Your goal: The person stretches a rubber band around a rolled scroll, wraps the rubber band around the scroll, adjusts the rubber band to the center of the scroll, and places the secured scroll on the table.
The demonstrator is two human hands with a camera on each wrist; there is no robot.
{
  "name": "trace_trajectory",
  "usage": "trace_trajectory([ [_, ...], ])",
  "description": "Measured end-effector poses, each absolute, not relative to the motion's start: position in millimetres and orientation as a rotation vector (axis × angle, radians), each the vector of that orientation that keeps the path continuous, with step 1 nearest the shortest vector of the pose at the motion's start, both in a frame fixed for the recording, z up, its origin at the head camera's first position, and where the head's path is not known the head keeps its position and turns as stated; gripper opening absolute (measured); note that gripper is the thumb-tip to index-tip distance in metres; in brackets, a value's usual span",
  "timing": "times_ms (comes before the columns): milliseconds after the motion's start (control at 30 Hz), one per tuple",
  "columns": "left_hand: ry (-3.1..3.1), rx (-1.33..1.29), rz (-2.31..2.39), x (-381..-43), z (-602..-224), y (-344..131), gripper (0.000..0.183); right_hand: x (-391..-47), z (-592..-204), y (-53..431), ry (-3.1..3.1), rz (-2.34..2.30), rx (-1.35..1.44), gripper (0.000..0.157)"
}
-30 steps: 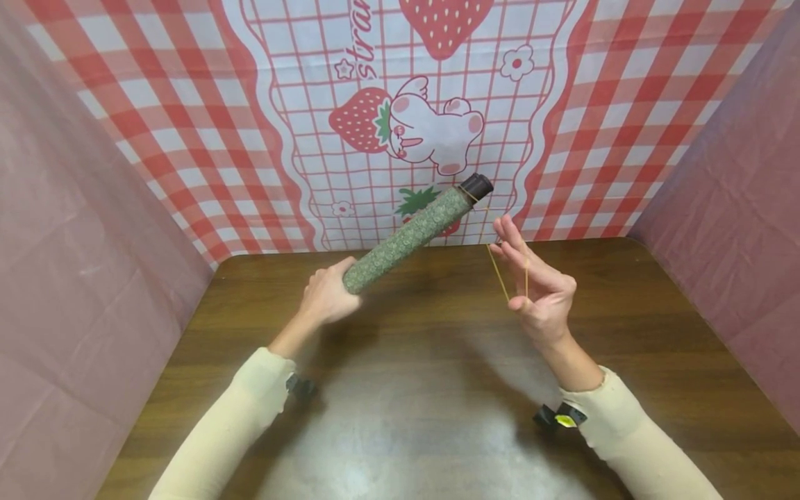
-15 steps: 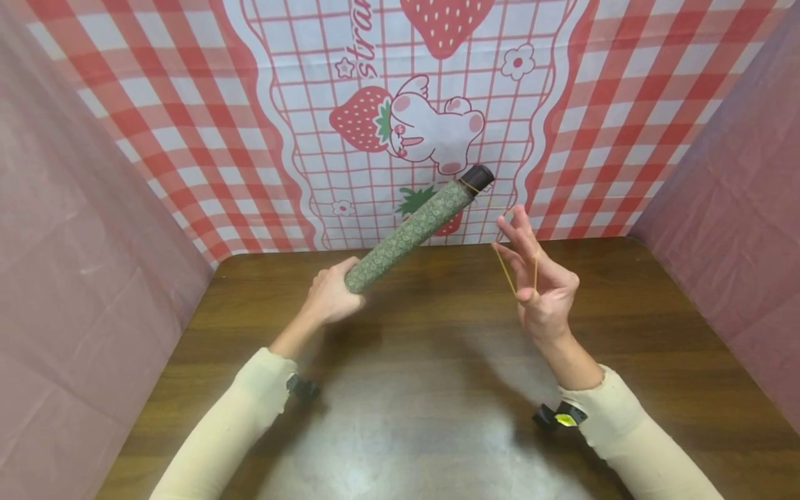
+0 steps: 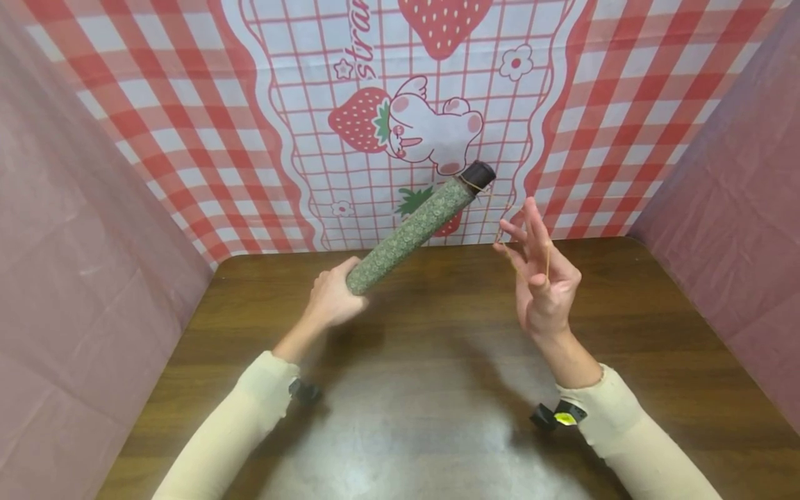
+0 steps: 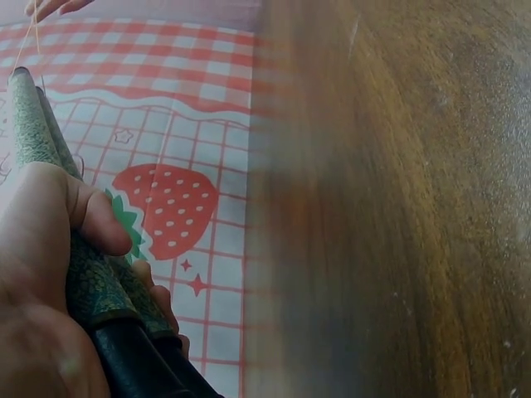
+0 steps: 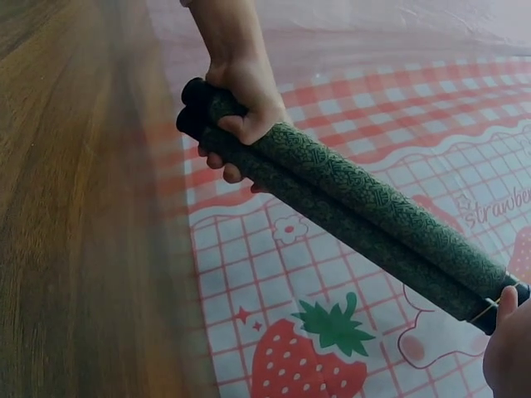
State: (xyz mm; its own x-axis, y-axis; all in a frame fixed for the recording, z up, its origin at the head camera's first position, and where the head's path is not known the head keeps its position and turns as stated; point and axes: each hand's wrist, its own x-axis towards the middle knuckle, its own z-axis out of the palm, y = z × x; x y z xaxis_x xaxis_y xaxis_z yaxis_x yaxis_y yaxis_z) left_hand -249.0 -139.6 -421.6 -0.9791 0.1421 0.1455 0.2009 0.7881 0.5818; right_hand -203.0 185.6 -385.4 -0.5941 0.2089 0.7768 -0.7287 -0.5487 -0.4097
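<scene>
My left hand [image 3: 334, 295] grips the near end of a green patterned scroll [image 3: 409, 239] with black ends, which slants up to the right above the table. In the right wrist view it shows as two rolls [image 5: 365, 211] side by side, with my left fingers and thumb wrapped round both. A thin yellowish rubber band [image 3: 548, 262] is looped round the scroll's far black end and stretches across to my right hand [image 3: 545, 292]. The fingers of that hand are spread and mostly straight, with the band drawn over thumb and fingers.
Below the hands lies a brown wooden table [image 3: 400, 389]. A red-and-white checked cloth [image 3: 625, 104] with strawberry prints hangs behind it, close to the scroll's far end. Pink cloths [image 3: 81, 264] stand on both sides.
My right hand has turned and risen slightly, its fingers spreading wider with the band. The far end of the scroll has tilted up a little; the left hand keeps its grip.
</scene>
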Motion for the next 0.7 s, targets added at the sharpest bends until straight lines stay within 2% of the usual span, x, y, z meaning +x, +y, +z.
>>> trace_trajectory([
  [233, -2.82, -0.245, -0.969, -244.8, -421.8, -136.8, 0.066, -202.9, -384.6, 188.1, -1.023, 2.215, 0.916, 0.084],
  [467, -2.744, -0.216, -0.964, -241.2, -422.9, -135.0, 0.067, -202.1, -382.7, 189.2, -1.042, 2.269, 0.875, 0.092],
  [700, -2.665, -0.202, -0.947, -239.8, -424.2, -135.0, 0.071, -201.2, -380.7, 189.9, -1.055, 2.304, 0.877, 0.089],
])
